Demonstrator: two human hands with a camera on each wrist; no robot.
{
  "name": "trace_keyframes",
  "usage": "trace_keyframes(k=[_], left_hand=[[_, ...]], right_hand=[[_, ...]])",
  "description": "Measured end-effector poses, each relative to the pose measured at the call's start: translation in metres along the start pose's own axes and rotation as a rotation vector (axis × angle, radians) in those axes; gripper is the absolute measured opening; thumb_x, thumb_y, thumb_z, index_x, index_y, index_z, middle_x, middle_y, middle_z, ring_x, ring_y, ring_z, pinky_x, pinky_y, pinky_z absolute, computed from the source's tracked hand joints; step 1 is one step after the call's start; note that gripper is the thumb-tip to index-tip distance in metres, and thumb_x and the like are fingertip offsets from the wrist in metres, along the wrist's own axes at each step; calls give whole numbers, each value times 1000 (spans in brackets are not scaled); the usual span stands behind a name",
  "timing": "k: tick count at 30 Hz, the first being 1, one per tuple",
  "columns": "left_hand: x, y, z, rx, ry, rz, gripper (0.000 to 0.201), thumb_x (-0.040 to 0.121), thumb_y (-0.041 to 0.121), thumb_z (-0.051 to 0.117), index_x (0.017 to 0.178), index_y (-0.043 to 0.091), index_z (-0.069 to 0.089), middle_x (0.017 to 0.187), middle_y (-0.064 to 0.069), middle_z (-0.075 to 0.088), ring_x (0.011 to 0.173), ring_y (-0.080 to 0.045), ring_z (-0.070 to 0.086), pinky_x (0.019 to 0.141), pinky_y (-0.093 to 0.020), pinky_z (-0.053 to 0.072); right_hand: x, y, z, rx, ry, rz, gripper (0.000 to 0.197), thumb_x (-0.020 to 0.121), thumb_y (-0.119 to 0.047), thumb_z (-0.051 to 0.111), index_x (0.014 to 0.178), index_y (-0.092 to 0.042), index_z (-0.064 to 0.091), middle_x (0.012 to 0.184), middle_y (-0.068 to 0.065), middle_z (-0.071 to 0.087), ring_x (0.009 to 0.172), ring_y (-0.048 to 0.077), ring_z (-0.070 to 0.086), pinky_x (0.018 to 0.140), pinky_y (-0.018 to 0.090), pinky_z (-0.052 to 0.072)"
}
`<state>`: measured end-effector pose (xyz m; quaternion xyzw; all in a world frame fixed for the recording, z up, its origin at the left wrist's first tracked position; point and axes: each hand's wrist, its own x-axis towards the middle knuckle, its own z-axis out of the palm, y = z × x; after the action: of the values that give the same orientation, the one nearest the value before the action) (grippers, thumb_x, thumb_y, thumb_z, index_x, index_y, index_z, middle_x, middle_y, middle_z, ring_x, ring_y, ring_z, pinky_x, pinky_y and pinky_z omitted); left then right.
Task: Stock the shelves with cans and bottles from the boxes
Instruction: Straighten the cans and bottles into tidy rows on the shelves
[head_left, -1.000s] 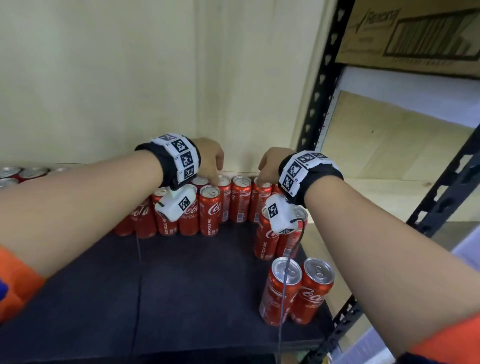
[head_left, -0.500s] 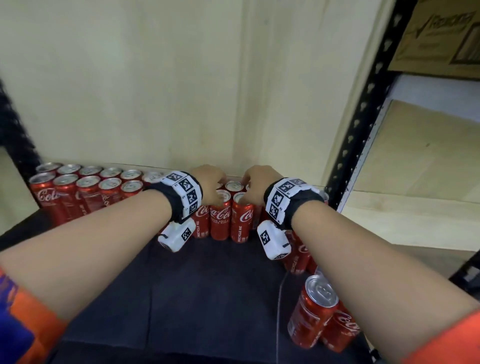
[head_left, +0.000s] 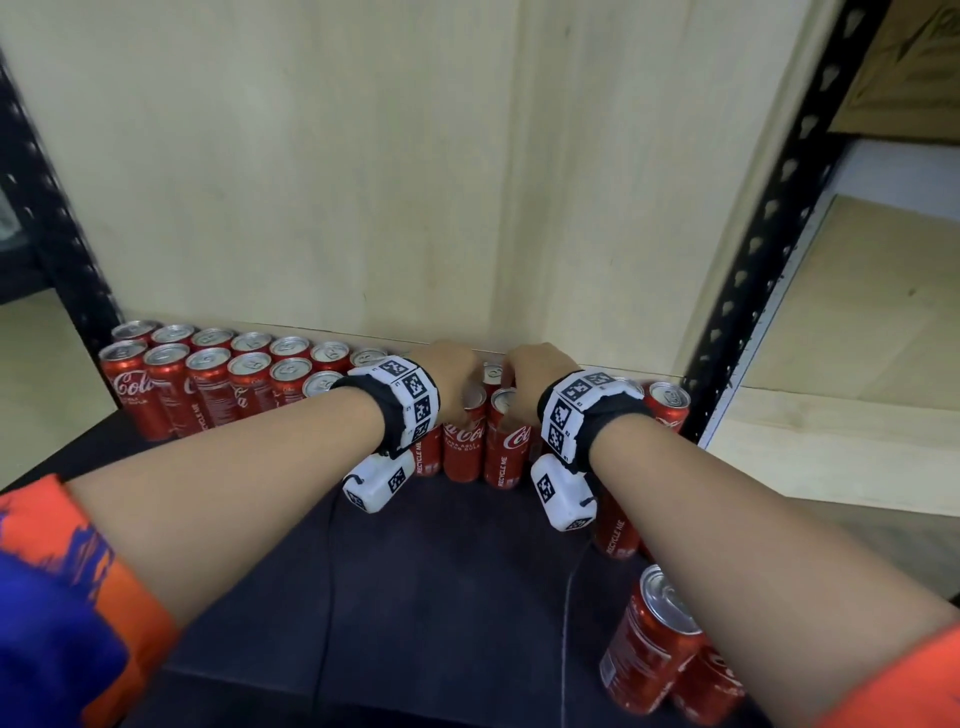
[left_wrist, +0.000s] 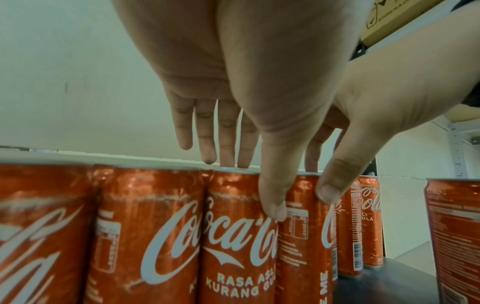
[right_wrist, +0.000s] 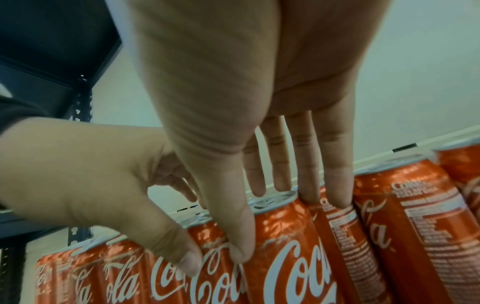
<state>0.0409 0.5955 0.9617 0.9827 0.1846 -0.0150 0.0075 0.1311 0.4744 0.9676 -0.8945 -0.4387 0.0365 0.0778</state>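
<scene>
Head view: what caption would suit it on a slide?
Left hand and right hand touch upright red cola cans lined along the back of a dark shelf.

the back of the bay is a pale unpainted wooden panel (head_left: 311, 182) with faint vertical grain, evenly lit, with no hard shadows. it stands between a black perforated steel left upright (head_left: 47, 223) and a matching black right upright (head_left: 769, 234). a dark matte shelf board (head_left: 441, 597) meets the panel at its base. beyond the right upright, a second pale wooden panel (head_left: 857, 322) backs the adjacent bay.
</scene>
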Motion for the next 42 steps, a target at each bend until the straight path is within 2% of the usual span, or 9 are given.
trace_keyframes(k=[5, 8, 11, 15, 18, 25, 30, 37, 42], left_hand=[[-2, 1, -5, 29, -38, 15, 65, 61, 43, 93, 114, 18, 64, 102, 1, 70, 89, -21, 67, 79, -39, 59], [-4, 2, -2, 21, -41, 34, 60, 65, 37, 92, 112, 16, 62, 102, 0, 67, 87, -20, 64, 66, -32, 52], [-6, 3, 0, 42, -51, 45, 54, 66, 39, 90, 108, 15, 65, 95, 0, 67, 83, -20, 65, 59, -29, 48], [-8, 5, 1, 45, -86, 20, 44, 70, 40, 89, 100, 12, 71, 91, -3, 72, 73, -17, 63, 49, -23, 40], [-11, 7, 2, 40, -79, 30, 43, 71, 39, 89, 100, 13, 70, 91, -3, 71, 72, -17, 62, 48, -23, 39], [-20, 1, -11, 24, -92, 80, 41, 68, 37, 91, 92, 12, 70, 89, -4, 72, 73, -18, 66, 65, -33, 58], [-30, -3, -32, -35, -56, 151, 60, 61, 42, 95, 107, 14, 70, 96, 1, 68, 85, -18, 66, 68, -30, 55], [-50, 0, -50, -175, -62, 287, 57, 53, 46, 97, 100, 19, 77, 93, 4, 73, 83, -12, 68, 75, -32, 60], [-64, 12, -47, -198, -102, 379, 53, 52, 46, 96, 94, 21, 77, 86, 7, 73, 77, -11, 69, 74, -34, 62]], right_hand=[[0, -2, 2, -76, -27, -7, 31, 83, -21, 77, 110, -8, 69, 109, 8, 72, 80, 21, 62, 52, 22, 40], [5, -5, 7, -67, -15, -2, 28, 88, -17, 73, 115, -11, 66, 117, 6, 68, 92, 23, 61, 66, 24, 42], [5, -8, 7, -83, -20, 15, 9, 94, -13, 65, 101, -8, 66, 106, 8, 69, 80, 20, 58, 49, 20, 35], [-3, -11, 6, -100, -73, 4, 35, 80, -20, 82, 111, -8, 71, 101, 7, 73, 85, 22, 69, 65, 28, 52], [-7, -12, 8, -101, -116, 16, 54, 65, -28, 93, 111, -14, 70, 98, 1, 71, 81, 19, 67, 65, 29, 52], [-20, -14, -4, -85, -86, 69, 39, 77, -28, 85, 108, -9, 71, 104, 7, 74, 88, 23, 70, 68, 28, 56], [-38, -16, -28, -108, -139, 125, 62, 67, -40, 92, 117, -10, 72, 110, 5, 74, 96, 23, 70, 85, 38, 60], [-82, -23, -55, -89, -146, 160, 73, 64, -43, 93, 129, -18, 67, 117, 0, 71, 91, 18, 67, 76, 27, 52], [-113, -25, -57, -120, -133, 219, 73, 62, -48, 92, 124, -19, 69, 110, -3, 72, 98, 18, 67, 83, 32, 57]])
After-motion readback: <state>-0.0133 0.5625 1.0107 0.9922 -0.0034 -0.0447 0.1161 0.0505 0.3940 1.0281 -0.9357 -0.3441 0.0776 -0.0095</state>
